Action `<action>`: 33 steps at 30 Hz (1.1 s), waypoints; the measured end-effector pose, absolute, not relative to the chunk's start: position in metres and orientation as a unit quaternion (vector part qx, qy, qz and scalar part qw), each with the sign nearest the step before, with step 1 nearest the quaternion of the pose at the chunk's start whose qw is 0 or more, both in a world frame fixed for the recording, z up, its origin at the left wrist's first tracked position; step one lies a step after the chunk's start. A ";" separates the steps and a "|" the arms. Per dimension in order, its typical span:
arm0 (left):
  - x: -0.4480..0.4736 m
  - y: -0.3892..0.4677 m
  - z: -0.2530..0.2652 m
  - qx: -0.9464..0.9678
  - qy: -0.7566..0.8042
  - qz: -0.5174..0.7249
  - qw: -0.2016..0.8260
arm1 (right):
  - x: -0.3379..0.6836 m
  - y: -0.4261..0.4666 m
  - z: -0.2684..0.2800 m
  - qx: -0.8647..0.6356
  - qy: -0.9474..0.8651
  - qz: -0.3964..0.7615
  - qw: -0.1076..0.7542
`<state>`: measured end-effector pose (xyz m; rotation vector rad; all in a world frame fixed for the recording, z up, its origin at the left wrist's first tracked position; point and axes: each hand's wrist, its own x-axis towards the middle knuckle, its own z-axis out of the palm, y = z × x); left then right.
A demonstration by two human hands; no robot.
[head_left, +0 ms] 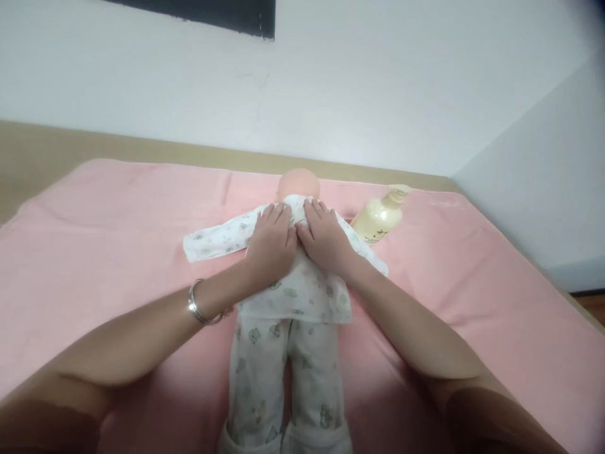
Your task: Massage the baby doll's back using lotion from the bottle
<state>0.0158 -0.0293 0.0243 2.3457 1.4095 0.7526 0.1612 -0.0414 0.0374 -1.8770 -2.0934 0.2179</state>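
Observation:
A baby doll [300, 293] in a white printed top and matching trousers lies on a pink cloth [118, 252], its bald head [299, 184] toward the wall. My left hand [271, 243] rests flat on the left side of its upper body, fingers stretched toward the head. On the right side, my right hand [326, 236] lies the same way, thumb near the left thumb. Both palms press on the top and hold nothing. The doll's sleeves spread out to both sides. Its face is not visible.
A cream pump bottle [380, 214] stands tilted in view by the right sleeve. Behind the cloth runs a tan table edge [189, 149], with a white wall [331, 82] beyond. A dark panel [227, 12] is on the wall. A silver bracelet [196, 306] circles my left wrist.

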 end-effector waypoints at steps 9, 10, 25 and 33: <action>0.011 0.002 0.032 0.810 0.502 0.254 0.163 | 0.145 -0.077 0.048 -0.632 -0.763 -0.019 0.133; 0.011 0.001 0.033 0.812 0.502 0.253 0.158 | 0.146 -0.077 0.050 -0.632 -0.764 -0.013 0.130; 0.011 -0.022 0.036 0.854 0.465 0.199 0.121 | 0.153 -0.057 0.040 -0.658 -0.740 0.001 0.139; 0.016 -0.027 0.036 0.835 0.502 0.197 0.106 | 0.158 -0.047 0.039 -0.663 -0.734 0.029 0.148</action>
